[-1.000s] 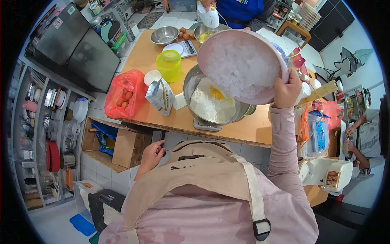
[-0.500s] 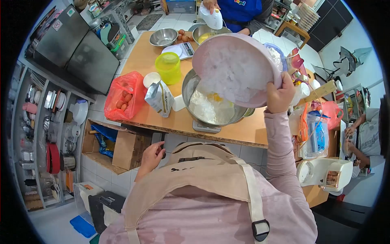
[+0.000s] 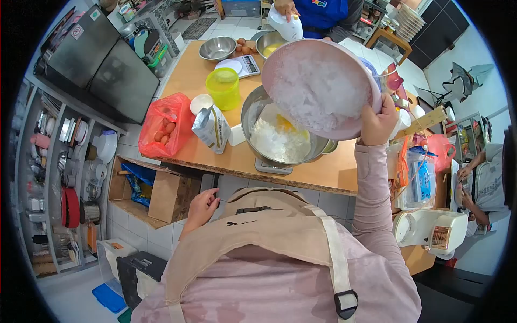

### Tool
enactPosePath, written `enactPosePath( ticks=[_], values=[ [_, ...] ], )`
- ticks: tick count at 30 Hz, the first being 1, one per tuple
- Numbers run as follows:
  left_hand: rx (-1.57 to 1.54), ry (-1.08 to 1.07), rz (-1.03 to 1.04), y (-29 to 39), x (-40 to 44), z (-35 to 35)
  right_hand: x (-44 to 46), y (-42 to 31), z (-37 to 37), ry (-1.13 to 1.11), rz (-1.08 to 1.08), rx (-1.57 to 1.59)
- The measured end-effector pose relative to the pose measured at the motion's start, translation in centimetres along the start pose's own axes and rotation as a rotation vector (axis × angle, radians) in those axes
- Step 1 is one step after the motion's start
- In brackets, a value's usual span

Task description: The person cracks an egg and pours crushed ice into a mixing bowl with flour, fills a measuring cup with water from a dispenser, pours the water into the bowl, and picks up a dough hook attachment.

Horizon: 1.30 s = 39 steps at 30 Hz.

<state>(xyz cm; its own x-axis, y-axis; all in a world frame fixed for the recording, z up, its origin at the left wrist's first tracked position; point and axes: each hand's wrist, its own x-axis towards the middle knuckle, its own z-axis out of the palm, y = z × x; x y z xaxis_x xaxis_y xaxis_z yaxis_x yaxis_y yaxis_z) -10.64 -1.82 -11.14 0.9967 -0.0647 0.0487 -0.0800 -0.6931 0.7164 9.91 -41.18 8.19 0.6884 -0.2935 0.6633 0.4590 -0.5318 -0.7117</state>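
Observation:
My right hand [image 3: 379,119] grips the rim of a pink bowl [image 3: 362,70], which is tilted over a steel mixing bowl [image 3: 249,116]. Translucent white chunks that look like crushed ice [image 3: 323,89] fill much of the pink bowl. In the steel bowl lie white flour [image 3: 277,142] and some yellow egg yolk [image 3: 285,124]; the pink bowl hides part of its far right side. A kitchen scale [image 3: 273,167] sits beneath the steel bowl. Holding nothing, my left hand [image 3: 201,208] hangs in front of the table edge with its fingers loosely bent and apart.
Left of the steel bowl stand a silver pouch [image 3: 211,129], a yellow-green container [image 3: 222,89] and a red plastic bag [image 3: 167,126] of eggs. Across the table, another person's hand [image 3: 285,7] holds a white hand mixer [image 3: 286,26]. A cardboard box [image 3: 172,196] is at lower left.
My right hand has shifted slightly right with the pink bowl, uncovering more of the steel bowl's contents. The other person's mixer has moved a little right. My left hand has barely moved.

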Motion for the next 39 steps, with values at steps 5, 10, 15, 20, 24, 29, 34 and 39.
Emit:
enactPosePath(
  ticks=[5, 10, 15, 20, 24, 29, 34, 39],
  values=[
    [0.002, 0.005, 0.009, -0.1, 0.2, 0.0, 0.2, 0.3, -0.2, 0.016, -0.023, -0.014],
    [0.013, 0.003, 0.006, 0.0, 0.1, -0.1, 0.1, 0.1, -0.4, 0.017, -0.050, 0.002],
    [0.026, -0.008, 0.027, 0.1, 0.3, 0.0, -0.2, -0.7, -0.4, 0.008, -0.046, -0.025],
    [0.018, -0.019, 0.007, 0.6, 0.4, -0.3, -0.3, -0.3, -0.3, -0.017, -0.036, 0.019],
    [0.023, -0.004, -0.023, 0.1, -0.1, 0.1, -0.3, -0.3, -0.4, -0.001, -0.035, 0.020],
    [0.005, -0.023, -0.042, -0.1, -0.3, 0.1, 0.2, 0.0, -0.4, 0.040, -0.012, 0.058],
    [0.022, 0.004, -0.024, 0.1, -0.2, 0.0, 0.3, -0.7, -0.2, 0.018, -0.059, 0.041],
    [0.025, -0.001, -0.026, 0.3, 0.1, 0.0, -0.1, -0.3, -0.1, -0.015, -0.085, 0.000]
  ],
)
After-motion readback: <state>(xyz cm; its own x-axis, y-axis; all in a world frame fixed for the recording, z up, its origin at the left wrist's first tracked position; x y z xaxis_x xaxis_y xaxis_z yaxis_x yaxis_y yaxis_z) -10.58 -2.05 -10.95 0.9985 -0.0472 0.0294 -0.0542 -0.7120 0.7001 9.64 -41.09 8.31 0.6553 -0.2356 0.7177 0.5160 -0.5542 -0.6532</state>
